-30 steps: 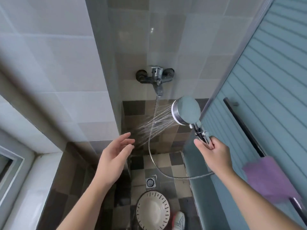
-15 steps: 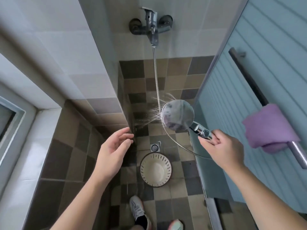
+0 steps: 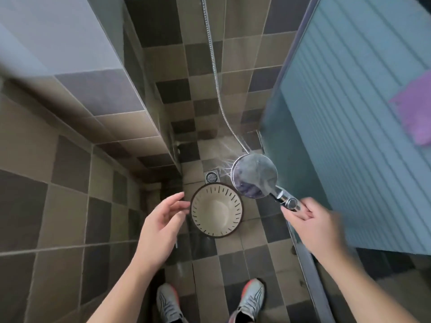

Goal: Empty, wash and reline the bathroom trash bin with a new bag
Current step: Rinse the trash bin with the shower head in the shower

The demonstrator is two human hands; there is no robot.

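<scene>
Bin [image 3: 217, 210] stands upright on the tiled floor [image 3: 70, 206] just below the floor drain [image 3: 211, 177], between my two hands. No bag or rubbish visible inside; pale interior looks bare, so I judge emptying done. Whether the inside is wet yet, I cannot tell.

Right hand [image 3: 310, 224]: grip clamped on the handle of the shower head [image 3: 254, 174]. Water is spraying from it toward the back-left, over the drain, not into the bin. Hose [image 3: 215, 73] runs up out of view.

Left hand [image 3: 161, 220]: fingers apart, relaxed, holding nothing, tips just beside the bin rim; contact uncertain.

Judgement: the wash step is only starting. Left to do: rinse the bin, tip water out, fit a new bag. No new bag in sight.

My shoes [image 3: 250, 297] at bottom edge; purple cloth [image 3: 415, 115] far right.
</scene>
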